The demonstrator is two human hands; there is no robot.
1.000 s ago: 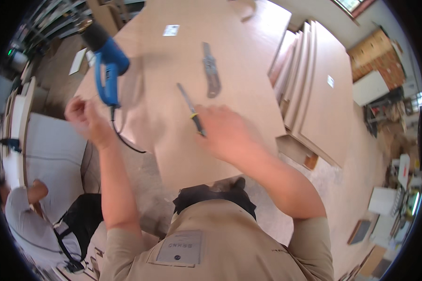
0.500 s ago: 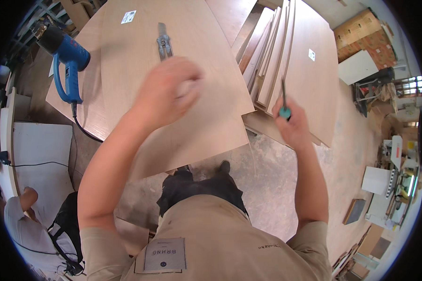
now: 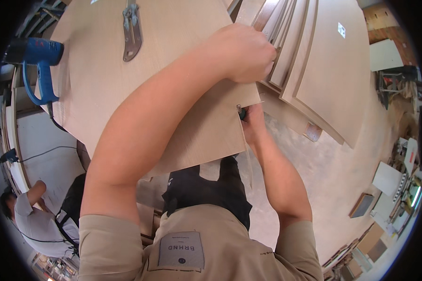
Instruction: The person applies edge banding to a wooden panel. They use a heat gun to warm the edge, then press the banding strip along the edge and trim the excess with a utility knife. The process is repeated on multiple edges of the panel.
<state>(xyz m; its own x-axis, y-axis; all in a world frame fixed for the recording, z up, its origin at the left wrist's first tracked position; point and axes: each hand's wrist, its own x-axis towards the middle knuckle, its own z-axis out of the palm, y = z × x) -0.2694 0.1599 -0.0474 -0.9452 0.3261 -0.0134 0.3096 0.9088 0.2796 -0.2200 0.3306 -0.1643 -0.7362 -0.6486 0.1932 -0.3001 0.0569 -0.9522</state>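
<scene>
My left hand [image 3: 251, 54] is closed near the right edge of a large light wood-veneer panel [image 3: 187, 89]. Its fingers curl away from view, so what they hold, if anything, is hidden. Below it, my right hand [image 3: 254, 124] sits at the notched right edge of that panel, partly covered by it. It grips a screwdriver [image 3: 242, 114], of which only a small dark and metallic part shows. On the panel, to the left of my hands, lies a metal utility knife [image 3: 132, 33].
A blue heat gun [image 3: 42, 65] stands at the panel's left edge, its cord hanging down. To the right is a stack of wood panels [image 3: 328, 70]. Another person [image 3: 37, 215] is at the lower left. A flat dark-faced block [image 3: 361, 206] lies on the floor.
My left hand has moved right across the panel to its edge. My right hand has come down and left from above the panel stack to the panel's notch. The view has shifted.
</scene>
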